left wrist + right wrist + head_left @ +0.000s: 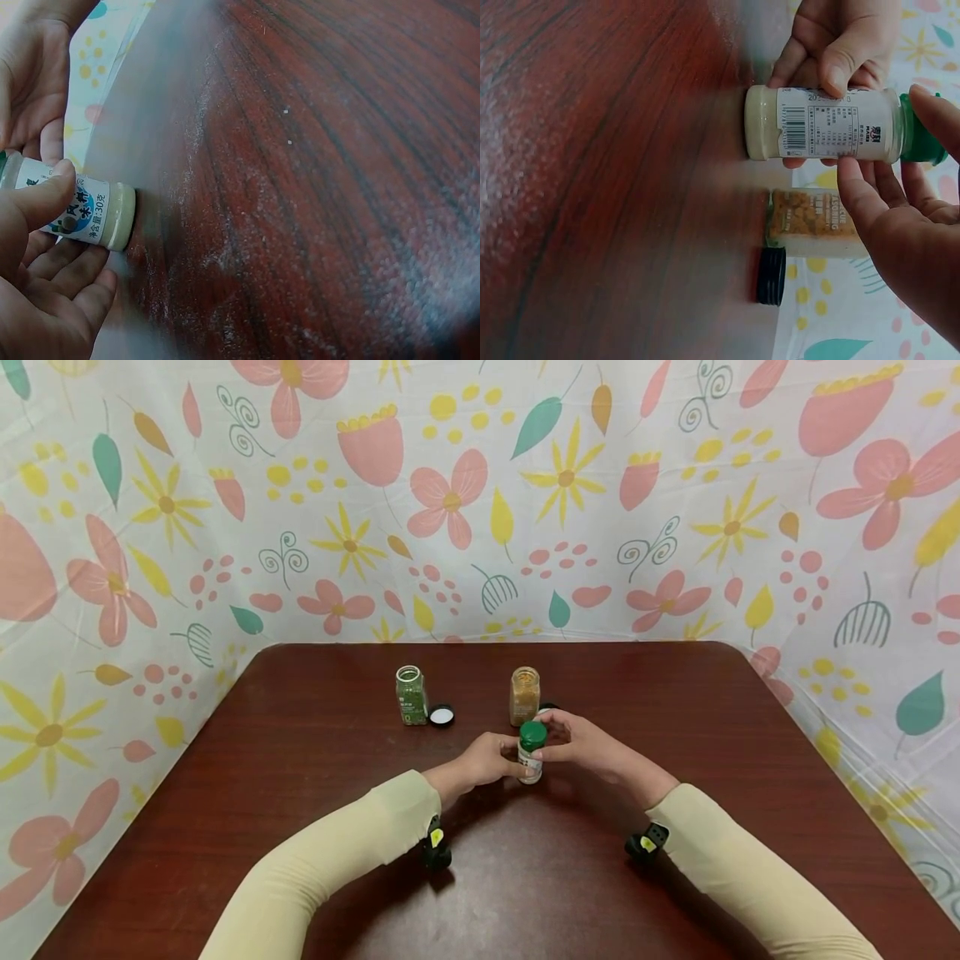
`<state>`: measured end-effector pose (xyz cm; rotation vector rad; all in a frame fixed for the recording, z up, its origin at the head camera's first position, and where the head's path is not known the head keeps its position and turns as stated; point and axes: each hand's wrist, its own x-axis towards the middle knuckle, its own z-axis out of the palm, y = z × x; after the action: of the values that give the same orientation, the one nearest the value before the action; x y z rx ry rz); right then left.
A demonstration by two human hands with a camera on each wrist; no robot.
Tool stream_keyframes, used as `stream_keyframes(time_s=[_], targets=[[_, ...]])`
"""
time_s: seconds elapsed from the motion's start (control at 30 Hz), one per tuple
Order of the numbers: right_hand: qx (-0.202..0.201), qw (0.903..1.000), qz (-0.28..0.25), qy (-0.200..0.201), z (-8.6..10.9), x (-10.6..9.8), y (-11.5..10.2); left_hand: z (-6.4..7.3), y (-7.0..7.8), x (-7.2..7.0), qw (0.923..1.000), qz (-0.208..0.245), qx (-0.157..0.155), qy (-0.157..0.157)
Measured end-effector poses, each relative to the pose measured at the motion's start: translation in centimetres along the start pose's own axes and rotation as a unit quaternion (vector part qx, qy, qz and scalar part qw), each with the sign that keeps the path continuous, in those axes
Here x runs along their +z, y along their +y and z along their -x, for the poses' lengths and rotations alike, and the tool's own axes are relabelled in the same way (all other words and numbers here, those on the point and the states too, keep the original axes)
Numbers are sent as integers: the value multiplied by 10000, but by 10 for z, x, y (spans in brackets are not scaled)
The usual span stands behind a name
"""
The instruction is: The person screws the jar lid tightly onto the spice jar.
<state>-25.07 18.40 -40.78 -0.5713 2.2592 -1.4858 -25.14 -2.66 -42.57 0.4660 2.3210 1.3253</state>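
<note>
Between the two hands, in the head view, a small bottle with a green cap is upright; whether its base touches the table is hard to tell. The left hand pinches its body between thumb and fingers, while the right hand curves its fingers round the cap. Beyond the hands stand an orange jar and, farther toward the left-hand side, a green jar, both uncapped. From the left wrist, the left thumb presses the label, where "净含量:30克" can be read. That figure suggests a light load; the walls look stiff and smooth, probably slippery, and breakable if glass. Its labelled body seems the surest hold for one hand, the cap's rim for the other. From the right wrist, the right thumb lies on the cap; a barcode and a table of tiny, unreadable print face outward. Below the bottle, capitals on the orange jar are only partly legible, near a black lid.
</note>
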Motion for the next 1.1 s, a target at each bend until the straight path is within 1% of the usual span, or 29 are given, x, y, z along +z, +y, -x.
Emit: stream_keyframes(time_s=[0.27,0.33,0.43,0.57,0.73,0.83,0.97,1.1], targets=[[-78,9999,15,105,0,3,-2,0,0,-1,9999,-14,110,31],[-71,9999,3,77,0,2,-2,0,-1,-1,9999,-7,108,33],[-14,10000,-54,-80,0,0,-2,-1,-2,0,10000,-2,83,28],[134,9988,-159,-435,0,-7,-3,-2,-2,1,10000,37,26,12],[378,9947,-377,-879,1,-15,-6,-2,-1,2,10000,87,-7,13],[408,9926,-469,-1045,1,-18,-7,-2,-2,2,10000,75,15,29],[280,9922,-486,-1116,1,-19,-7,-2,-1,2,9999,56,72,42],[216,9927,-494,-1083,1,-17,-7,-1,0,2,9999,17,125,74]])
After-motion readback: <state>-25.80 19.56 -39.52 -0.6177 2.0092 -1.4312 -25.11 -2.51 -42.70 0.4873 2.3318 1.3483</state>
